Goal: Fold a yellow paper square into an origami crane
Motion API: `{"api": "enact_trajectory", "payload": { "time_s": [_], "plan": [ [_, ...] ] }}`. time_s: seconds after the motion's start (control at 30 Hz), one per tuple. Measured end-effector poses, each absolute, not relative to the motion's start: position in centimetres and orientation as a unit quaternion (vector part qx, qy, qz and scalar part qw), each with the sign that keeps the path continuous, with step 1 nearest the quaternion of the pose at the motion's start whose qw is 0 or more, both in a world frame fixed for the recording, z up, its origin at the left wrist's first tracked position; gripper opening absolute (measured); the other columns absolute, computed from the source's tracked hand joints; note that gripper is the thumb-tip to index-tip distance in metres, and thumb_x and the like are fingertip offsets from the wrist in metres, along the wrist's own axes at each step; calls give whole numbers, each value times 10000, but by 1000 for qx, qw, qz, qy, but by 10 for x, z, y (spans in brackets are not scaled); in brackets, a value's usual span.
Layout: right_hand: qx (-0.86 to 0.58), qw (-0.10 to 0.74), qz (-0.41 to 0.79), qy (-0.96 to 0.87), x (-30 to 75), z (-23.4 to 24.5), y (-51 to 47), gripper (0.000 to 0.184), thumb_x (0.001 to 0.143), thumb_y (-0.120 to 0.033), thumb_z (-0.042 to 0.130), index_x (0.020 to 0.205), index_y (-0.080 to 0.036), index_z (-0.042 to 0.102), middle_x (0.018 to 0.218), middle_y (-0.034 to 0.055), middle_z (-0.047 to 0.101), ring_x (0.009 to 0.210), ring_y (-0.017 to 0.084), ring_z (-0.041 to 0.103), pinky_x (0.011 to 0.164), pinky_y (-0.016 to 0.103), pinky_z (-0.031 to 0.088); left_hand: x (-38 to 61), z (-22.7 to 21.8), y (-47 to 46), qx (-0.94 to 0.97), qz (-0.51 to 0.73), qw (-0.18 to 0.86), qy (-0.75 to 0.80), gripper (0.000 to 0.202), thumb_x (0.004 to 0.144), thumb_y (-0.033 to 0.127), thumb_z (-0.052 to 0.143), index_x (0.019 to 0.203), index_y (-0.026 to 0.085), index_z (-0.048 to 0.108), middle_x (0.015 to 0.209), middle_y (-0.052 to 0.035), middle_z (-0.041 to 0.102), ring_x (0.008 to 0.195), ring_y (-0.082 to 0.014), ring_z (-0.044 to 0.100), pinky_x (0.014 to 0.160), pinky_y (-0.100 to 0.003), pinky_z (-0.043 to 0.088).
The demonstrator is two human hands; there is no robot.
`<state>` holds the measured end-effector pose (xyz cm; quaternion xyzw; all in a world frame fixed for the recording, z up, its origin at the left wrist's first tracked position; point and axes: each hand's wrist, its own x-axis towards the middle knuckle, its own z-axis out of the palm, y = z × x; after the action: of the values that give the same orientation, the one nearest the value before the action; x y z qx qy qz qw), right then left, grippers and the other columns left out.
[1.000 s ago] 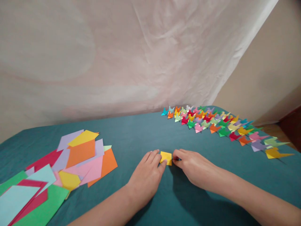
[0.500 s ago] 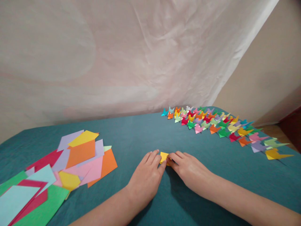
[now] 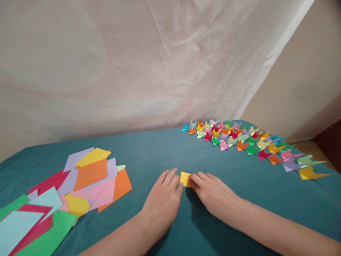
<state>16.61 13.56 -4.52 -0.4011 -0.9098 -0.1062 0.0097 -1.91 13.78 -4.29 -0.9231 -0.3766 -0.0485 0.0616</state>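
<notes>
A small square of folded yellow paper (image 3: 184,179) lies on the teal cloth between my hands. My right hand (image 3: 207,186) has its fingertips closed on the paper's right side, which they partly hide. Flat on the cloth, my left hand (image 3: 163,195) rests just left of the paper with fingers stretched out. Its thumb tip is at the paper's lower left edge. The underside of the paper and its inner folds are hidden.
Loose colored paper sheets (image 3: 90,174) overlap in a spread at the left. Rows of small folded paper birds (image 3: 252,150) stand along the right side of the cloth-covered table (image 3: 149,149). A pale hanging sheet (image 3: 133,71) rises behind the table.
My left hand has drawn back slightly left, its thumb moving from over the paper to its edge. More of the yellow paper shows. My right hand stays on it.
</notes>
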Motion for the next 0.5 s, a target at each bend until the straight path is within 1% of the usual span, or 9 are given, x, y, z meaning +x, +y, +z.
{"api": "enact_trajectory", "payload": {
  "time_s": [0.23, 0.5],
  "plan": [
    [-411, 8, -93, -907, 167, -43, 137, 105, 828, -102, 556, 892, -139, 631, 908, 64, 591, 766, 199, 538, 607, 327, 415, -19, -40, 140, -929, -56, 64, -360, 280, 872, 120, 430, 1047, 100, 648, 1079, -134, 615, 1197, -282, 451, 1021, -419, 325],
    [-414, 24, -87, -906, 172, -48, 138, 134, 836, -83, 511, 860, -140, 630, 900, 87, 582, 754, 202, 534, 590, 323, 402, -19, -42, 141, -932, -61, 66, -352, 279, 863, 102, 419, 1017, 83, 650, 1051, -138, 620, 1164, -285, 474, 1015, -420, 340]
  ]
}}
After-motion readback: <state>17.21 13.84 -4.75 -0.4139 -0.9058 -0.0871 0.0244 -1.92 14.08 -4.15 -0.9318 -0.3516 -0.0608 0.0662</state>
